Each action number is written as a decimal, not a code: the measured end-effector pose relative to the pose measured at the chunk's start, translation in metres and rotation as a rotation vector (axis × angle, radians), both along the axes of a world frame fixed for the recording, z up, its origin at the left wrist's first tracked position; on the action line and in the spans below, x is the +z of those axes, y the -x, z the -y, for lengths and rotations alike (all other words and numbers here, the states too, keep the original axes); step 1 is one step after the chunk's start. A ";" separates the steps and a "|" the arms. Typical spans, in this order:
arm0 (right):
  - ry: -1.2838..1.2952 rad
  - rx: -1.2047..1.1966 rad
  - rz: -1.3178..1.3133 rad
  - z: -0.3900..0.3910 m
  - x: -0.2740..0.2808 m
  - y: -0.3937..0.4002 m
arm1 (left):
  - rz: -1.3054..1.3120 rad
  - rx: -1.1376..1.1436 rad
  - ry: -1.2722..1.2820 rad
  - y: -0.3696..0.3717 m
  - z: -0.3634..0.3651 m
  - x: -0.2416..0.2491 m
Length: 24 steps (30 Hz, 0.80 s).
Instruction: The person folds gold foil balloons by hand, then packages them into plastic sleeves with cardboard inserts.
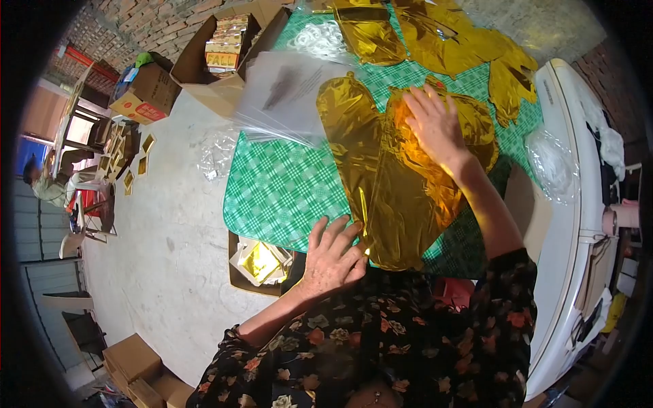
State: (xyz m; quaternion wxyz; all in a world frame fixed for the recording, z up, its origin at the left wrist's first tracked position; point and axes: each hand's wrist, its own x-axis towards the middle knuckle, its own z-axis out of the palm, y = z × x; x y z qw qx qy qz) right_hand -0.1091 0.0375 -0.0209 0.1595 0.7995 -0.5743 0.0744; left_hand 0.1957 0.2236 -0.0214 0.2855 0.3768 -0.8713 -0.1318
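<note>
A large flat gold foil piece [401, 197] with rounded lobes lies on the green checked tablecloth [286, 183]. My left hand [332, 257] rests at its lower left edge, fingers spread, the fingertips on the cloth and the foil's border. On the upper right part of the foil my right hand [435, 126] lies with its fingers apart. Neither hand is wrapped round anything. A stack of clear plastic sheets [279, 95] is left of the foil. More gold foil pieces [449, 41] lie along the far edge.
White ribbon coils [320, 41] lie at the back. An open carton [221, 85] holds packets. Below the table's left edge is a box [255, 287] of cards. A clear bag [552, 163] and white appliance [564, 224] are at the right. Another person [47, 190] sits far left.
</note>
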 end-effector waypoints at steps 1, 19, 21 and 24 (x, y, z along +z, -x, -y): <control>0.015 0.018 0.023 0.009 0.002 0.005 | -0.006 0.001 -0.004 0.000 0.000 0.000; -0.118 0.080 0.270 0.062 0.012 0.022 | 0.006 0.000 -0.015 -0.001 0.001 -0.002; -0.073 0.110 0.301 0.061 0.008 0.022 | 0.008 0.001 -0.014 -0.001 0.001 -0.002; 0.035 0.209 0.361 0.054 0.009 0.021 | 0.016 -0.003 0.004 -0.001 0.001 -0.004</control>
